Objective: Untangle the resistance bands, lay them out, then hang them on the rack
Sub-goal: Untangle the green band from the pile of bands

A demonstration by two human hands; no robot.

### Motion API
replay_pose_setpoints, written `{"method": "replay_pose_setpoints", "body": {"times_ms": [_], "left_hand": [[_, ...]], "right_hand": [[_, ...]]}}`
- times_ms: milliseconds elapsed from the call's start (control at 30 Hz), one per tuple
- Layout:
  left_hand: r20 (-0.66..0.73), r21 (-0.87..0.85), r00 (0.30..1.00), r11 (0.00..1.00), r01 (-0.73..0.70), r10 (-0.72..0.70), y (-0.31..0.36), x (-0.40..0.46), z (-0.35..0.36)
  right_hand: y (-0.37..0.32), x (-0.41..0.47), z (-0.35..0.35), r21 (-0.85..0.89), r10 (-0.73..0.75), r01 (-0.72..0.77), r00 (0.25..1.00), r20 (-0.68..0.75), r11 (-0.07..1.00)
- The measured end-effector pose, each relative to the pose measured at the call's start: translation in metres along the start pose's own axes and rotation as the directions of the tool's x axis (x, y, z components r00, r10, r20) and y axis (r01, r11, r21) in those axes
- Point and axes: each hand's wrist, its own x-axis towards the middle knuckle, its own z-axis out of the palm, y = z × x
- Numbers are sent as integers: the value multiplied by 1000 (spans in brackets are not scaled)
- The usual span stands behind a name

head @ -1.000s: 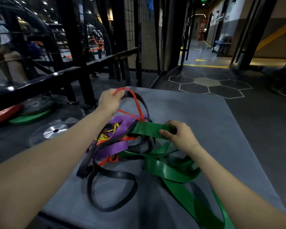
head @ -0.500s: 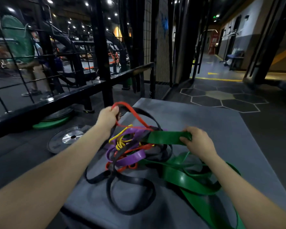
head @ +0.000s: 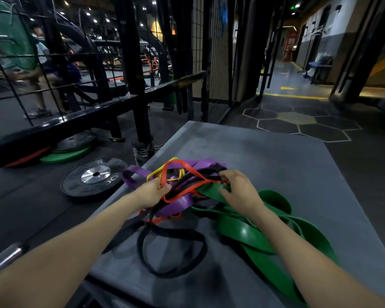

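Head view. The tangle of resistance bands sat on a grey mat, at about 12 o'clock from the forearms, with both hands in it.

The left hand was at the tangle's 9 o'clock edge, fingers curled round the red band and seemingly dark strands with it. A thin yellow band looped just above that hand. A purple band ran under the red one, its far end sticking out toward 10 o'clock over the mat edge.

The right hand was at the tangle's 3 o'clock side, fingers bent and pinching where the black band and red band crossed. The exact strand held was too blurred to tell. The wide green band passed beneath this hand and spread in flat loops toward 4 and 5 o'clock. The black band's big loop lay flat on the mat at 6 o'clock of the tangle, between the forearms.

All the bands were interwoven at the centre, touching and crossing.

Surroundings: off the mat at 9 o'clock a black weight plate lay flat on the floor. Further out at 10 o'clock was a stack of plates with a green plate in it, under a black rack frame. Wire mesh stood beyond. A person stood behind the mesh at far 10 o'clock. A steel bar end showed at 8 o'clock.
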Motion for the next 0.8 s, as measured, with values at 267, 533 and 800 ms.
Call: {"method": "replay_pose_setpoints", "body": {"times_ms": [267, 533, 800], "left_hand": [[102, -358, 994, 934, 10, 29, 9, -4, -11], [-25, -693, 969, 694, -194, 246, 78, 7, -12], [139, -608, 908, 758, -236, 394, 115, -1, 22]], "right_hand": [[-7, 13, 20, -8, 1, 0, 999, 34, 1000], [4, 2, 1, 207, 41, -5, 985, -166, 978], [15, -1, -21, 162, 1, 67, 922, -388, 985]]}}
